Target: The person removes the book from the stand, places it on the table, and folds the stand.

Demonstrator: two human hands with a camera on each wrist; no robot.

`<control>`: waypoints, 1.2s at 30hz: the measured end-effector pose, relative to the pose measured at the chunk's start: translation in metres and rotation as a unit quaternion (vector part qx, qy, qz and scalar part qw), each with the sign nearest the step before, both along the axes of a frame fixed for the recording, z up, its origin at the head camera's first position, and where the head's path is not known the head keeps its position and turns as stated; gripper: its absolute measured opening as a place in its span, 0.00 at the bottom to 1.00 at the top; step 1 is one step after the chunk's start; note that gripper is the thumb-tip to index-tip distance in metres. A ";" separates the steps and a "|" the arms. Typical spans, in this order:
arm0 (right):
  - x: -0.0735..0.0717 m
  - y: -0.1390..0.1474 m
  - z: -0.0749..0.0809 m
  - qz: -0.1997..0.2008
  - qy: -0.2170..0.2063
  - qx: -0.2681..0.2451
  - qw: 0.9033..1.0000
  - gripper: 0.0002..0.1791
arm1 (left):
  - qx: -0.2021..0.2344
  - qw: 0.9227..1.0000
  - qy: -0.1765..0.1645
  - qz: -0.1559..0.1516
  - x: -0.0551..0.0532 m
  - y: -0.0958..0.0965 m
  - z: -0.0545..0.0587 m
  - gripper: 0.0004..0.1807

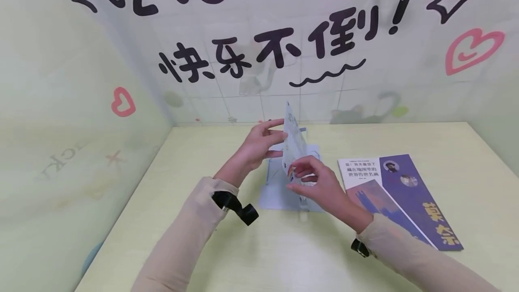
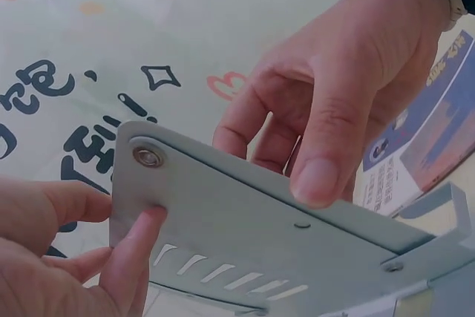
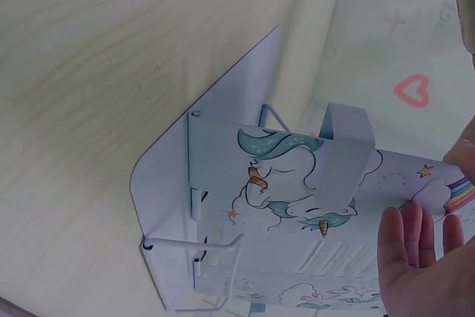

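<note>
A pale blue metal book stand has its flat base on the table, with its back panel raised upright. My left hand grips the panel's outer edge; in the left wrist view, its thumb presses the plain back near a round rivet. My right hand holds the panel's nearer edge, thumb on the back and fingers toward the printed face. Unicorns and a rainbow decorate that face in the right wrist view, where a bent ledge and a wire support also show.
Right of the stand lies a purple and white book with a painting on its cover. Behind the table hangs a printed curtain with large black characters; another pale wall with hearts rises on the left.
</note>
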State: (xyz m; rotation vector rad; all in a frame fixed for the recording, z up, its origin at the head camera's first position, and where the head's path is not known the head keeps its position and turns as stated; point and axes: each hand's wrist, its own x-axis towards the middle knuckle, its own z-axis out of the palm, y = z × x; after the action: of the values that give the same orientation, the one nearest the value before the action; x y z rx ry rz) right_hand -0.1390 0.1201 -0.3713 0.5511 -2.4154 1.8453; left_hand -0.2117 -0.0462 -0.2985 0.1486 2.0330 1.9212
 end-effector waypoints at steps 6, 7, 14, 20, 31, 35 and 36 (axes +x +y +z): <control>0.003 0.006 -0.001 -0.008 0.016 -0.015 1.000 0.22 | 0.016 1.000 0.004 -0.003 0.000 0.012 0.000 0.25; 0.003 0.007 -0.001 -0.010 0.017 -0.016 1.000 0.23 | 0.018 1.000 0.004 -0.003 0.000 0.013 0.000 0.25; 0.008 0.015 -0.003 -0.033 0.034 -0.025 0.999 0.23 | 0.040 0.999 -0.004 -0.011 0.001 0.028 0.000 0.26; 0.012 0.022 -0.004 -0.046 0.045 -0.042 0.997 0.22 | 0.053 0.998 -0.004 -0.023 0.001 0.040 -0.002 0.26; 0.014 0.029 -0.008 -0.053 0.042 -0.060 0.996 0.23 | 0.037 0.999 0.002 -0.025 0.000 0.051 -0.003 0.26; 0.014 0.030 -0.009 -0.052 0.046 -0.069 0.995 0.23 | 0.025 0.999 0.011 -0.031 0.000 0.052 -0.003 0.26; 0.014 0.030 -0.009 -0.051 0.046 -0.072 0.995 0.23 | 0.022 0.999 0.015 -0.034 0.000 0.052 -0.003 0.26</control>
State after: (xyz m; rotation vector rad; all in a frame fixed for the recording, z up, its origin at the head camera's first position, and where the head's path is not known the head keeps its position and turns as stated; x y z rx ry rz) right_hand -0.1251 0.1502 -0.3806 0.4814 -2.1891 1.8880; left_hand -0.2116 0.0058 -0.3015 0.2545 1.9781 1.9350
